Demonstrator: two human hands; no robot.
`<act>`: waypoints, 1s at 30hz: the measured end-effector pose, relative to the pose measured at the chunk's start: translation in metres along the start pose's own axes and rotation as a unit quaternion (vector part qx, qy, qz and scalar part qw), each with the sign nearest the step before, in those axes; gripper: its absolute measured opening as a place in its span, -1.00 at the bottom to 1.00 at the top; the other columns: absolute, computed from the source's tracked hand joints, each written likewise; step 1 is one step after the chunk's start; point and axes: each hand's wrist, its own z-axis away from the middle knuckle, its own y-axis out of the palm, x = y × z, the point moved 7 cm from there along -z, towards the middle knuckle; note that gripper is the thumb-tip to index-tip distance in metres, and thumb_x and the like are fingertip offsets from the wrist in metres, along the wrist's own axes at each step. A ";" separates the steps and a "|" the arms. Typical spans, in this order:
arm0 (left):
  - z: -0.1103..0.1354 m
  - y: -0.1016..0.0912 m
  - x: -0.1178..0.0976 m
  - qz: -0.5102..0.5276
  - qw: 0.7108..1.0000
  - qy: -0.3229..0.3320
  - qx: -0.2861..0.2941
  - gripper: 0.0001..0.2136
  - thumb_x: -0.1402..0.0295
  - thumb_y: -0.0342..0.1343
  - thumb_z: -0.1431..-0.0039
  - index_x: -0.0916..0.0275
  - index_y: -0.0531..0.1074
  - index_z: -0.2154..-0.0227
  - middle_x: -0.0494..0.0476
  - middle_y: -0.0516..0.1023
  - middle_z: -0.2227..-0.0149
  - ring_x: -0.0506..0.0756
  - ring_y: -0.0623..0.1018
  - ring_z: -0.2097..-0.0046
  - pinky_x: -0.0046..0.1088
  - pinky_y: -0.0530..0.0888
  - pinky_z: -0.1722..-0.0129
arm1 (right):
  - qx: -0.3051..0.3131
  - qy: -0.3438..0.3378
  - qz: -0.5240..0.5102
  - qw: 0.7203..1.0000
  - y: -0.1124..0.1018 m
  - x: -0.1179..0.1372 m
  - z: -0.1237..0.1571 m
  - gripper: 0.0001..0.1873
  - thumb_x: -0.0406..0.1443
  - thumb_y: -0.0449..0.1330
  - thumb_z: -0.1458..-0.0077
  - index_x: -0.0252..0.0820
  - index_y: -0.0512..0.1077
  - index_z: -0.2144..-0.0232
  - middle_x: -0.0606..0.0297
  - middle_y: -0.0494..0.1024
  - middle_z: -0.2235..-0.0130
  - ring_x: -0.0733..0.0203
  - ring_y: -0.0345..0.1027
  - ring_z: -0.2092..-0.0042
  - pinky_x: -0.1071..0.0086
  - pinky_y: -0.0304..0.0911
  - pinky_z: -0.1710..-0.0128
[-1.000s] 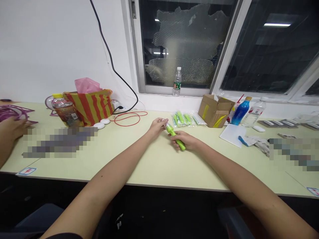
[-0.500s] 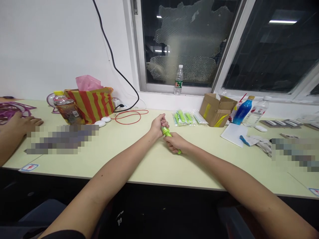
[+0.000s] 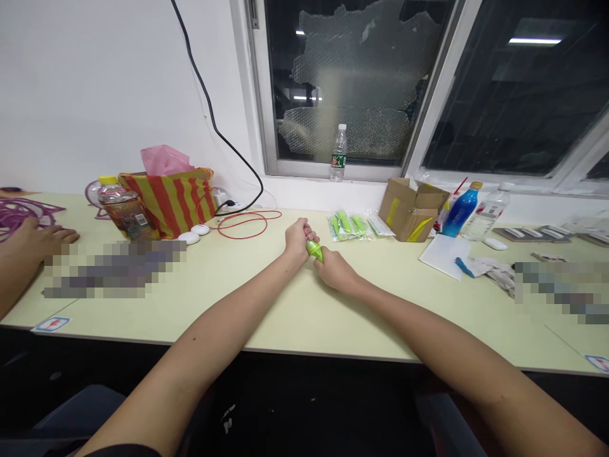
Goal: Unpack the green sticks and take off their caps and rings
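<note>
In the head view, a bright green plastic object [image 3: 314,251] is held between my two hands above the middle of the table. My left hand [image 3: 297,240] is closed around its upper end, thumb on top. My right hand [image 3: 334,270] grips the lower side, fingers curled and mostly turned away from view. Only a short, tapered green piece shows between the hands; the rest is hidden, so I cannot tell its kind. Behind them lie clear plastic packets [image 3: 352,225] with similar green items.
A cardboard box [image 3: 408,212] stands right of the packets, then a blue bottle [image 3: 462,209] and a work glove [image 3: 495,273]. To the left are a red cable [image 3: 245,237], a striped bag [image 3: 176,203] and a yellow-capped bottle [image 3: 126,209]. Another person's hand [image 3: 40,240] rests at far left.
My right hand has rotated around the green object, and its lower green end is now out of sight. My left hand keeps its hold. The view has shifted slightly.
</note>
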 end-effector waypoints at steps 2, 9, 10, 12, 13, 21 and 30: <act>0.000 -0.004 0.000 -0.008 0.999 0.020 -0.033 -0.78 0.43 0.09 0.00 0.21 0.13 0.60 -0.17 0.06 0.70 -0.12 0.14 0.70 -0.55 0.23 0.66 | -0.008 0.010 0.061 0.998 -0.001 -0.001 0.001 -0.77 -0.22 -0.01 -0.22 -0.21 0.27 0.13 0.05 0.52 0.23 0.01 0.41 0.26 0.35 0.14 0.40; -0.009 -0.016 0.002 0.013 0.995 0.042 -0.086 -0.81 0.46 0.05 0.00 0.20 0.13 0.58 -0.14 0.10 0.70 -0.09 0.20 0.69 -0.55 0.22 0.66 | -0.028 0.014 0.194 0.981 0.001 0.004 -0.009 -0.79 -0.43 -0.08 -0.23 -0.25 0.25 0.11 0.02 0.53 0.27 -0.01 0.44 0.24 0.28 0.19 0.30; -0.011 -0.019 0.002 0.018 0.995 0.034 -0.089 -0.81 0.47 0.05 0.00 0.20 0.12 0.57 -0.14 0.10 0.70 -0.09 0.20 0.69 -0.55 0.23 0.65 | -0.029 0.010 0.178 0.984 0.000 0.004 -0.010 -0.80 -0.43 -0.07 -0.22 -0.25 0.26 0.12 0.02 0.53 0.26 -0.01 0.44 0.24 0.28 0.20 0.29; -0.013 -0.022 0.001 0.028 0.996 0.014 -0.084 -0.79 0.47 0.07 -0.01 0.20 0.12 0.57 -0.15 0.09 0.70 -0.09 0.19 0.70 -0.54 0.24 0.65 | -0.003 -0.007 0.078 0.997 -0.002 0.003 -0.012 -0.88 -0.34 0.01 -0.22 -0.24 0.28 0.19 0.06 0.52 0.28 0.04 0.42 0.27 0.31 0.22 0.33; -0.013 -0.022 -0.001 0.032 0.997 0.004 -0.072 -0.79 0.46 0.07 -0.01 0.20 0.12 0.57 -0.16 0.08 0.70 -0.09 0.18 0.70 -0.54 0.24 0.65 | 0.037 -0.015 -0.011 0.999 0.000 0.002 -0.011 -0.86 -0.25 0.04 -0.22 -0.22 0.29 0.23 0.11 0.50 0.32 0.09 0.41 0.31 0.34 0.22 0.37; 0.012 0.024 -0.002 0.073 0.980 -0.081 0.164 -0.87 0.42 0.07 -0.02 0.24 0.24 0.55 -0.18 -0.03 0.73 -0.12 0.08 0.75 -0.57 0.15 0.71 | 0.391 0.032 -0.594 0.702 0.026 0.012 0.020 -0.67 -0.05 -0.04 -0.23 -0.19 0.30 0.24 0.46 0.31 0.60 0.38 0.08 0.69 0.53 0.05 0.73; 0.023 0.029 0.002 -0.002 0.979 -0.044 0.201 -0.90 0.42 0.10 0.07 0.26 0.28 0.57 -0.18 -0.04 0.75 -0.12 0.07 0.74 -0.53 0.19 0.69 | 0.348 0.053 -0.523 0.777 0.026 0.007 0.017 -0.72 -0.25 0.15 -0.12 -0.12 0.11 0.52 0.60 -0.01 0.71 0.46 -0.23 0.71 0.58 -0.21 0.79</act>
